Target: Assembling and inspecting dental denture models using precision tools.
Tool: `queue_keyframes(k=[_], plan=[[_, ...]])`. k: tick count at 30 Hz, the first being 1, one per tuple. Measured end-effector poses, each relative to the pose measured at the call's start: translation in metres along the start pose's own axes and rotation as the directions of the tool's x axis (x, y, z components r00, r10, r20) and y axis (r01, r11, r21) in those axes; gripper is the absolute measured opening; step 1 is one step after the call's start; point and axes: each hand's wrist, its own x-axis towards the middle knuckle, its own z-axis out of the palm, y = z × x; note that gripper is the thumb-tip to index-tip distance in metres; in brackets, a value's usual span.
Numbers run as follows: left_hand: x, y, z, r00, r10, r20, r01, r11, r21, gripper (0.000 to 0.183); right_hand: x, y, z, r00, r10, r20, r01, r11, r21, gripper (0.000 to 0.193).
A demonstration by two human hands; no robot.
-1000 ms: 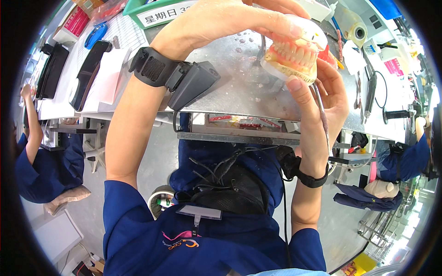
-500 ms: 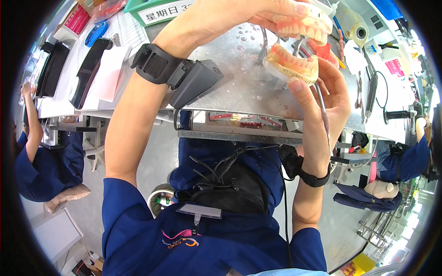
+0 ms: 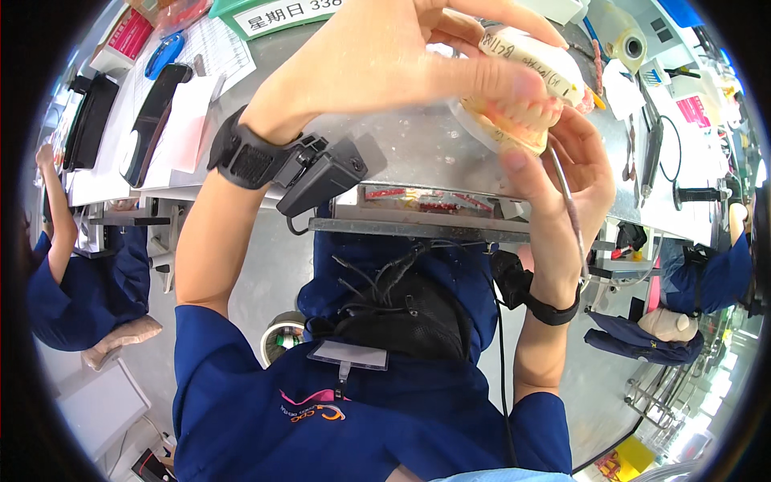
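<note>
A pair of dental casts with pink wax gums and teeth is held over the metal bench top. My left hand (image 3: pixel 377 76) is closed over the upper dental cast (image 3: pixel 526 60), thumb along its front and fingers behind; handwriting marks its cream plaster base. Below, the lower dental cast (image 3: pixel 510 132) rests in my right hand (image 3: pixel 578 181), thumb against its front edge. The upper teeth now sit against the lower ones. A slim metal hand tool (image 3: pixel 571 205) with a brownish handle lies across my right palm, pointing down toward the wrist. My right fingertips are partly hidden behind the casts.
A green bin (image 3: pixel 233 18) stands at the far left, near a blue ring (image 3: pixel 165 55) and a long black case (image 3: pixel 154 124). An open drawer (image 3: pixel 430 199) lies below the bench edge. Right are metal tools (image 3: pixel 630 153) and a corded handpiece (image 3: pixel 652 161). Co-workers sit either side.
The upper cast has swung down onto the lower one, closing the gap between the teeth. My left hand has come down and nearer with it; my right hand has barely moved.
</note>
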Motion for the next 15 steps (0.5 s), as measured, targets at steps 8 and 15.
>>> queue_keyframes(k=[8,15], plan=[[-0.002,0.017,0.015,0.997,0.075,-0.026,-0.036,0.716,0.697,0.082,0.004,-0.011,0.009,0.989,0.142,0.036,-0.144,0.987,0.073,0.060],[-0.019,0.020,0.024,0.976,0.039,-0.216,0.107,0.777,0.620,0.080,0.003,-0.005,0.014,0.995,0.048,0.083,-0.056,0.993,0.102,0.059]])
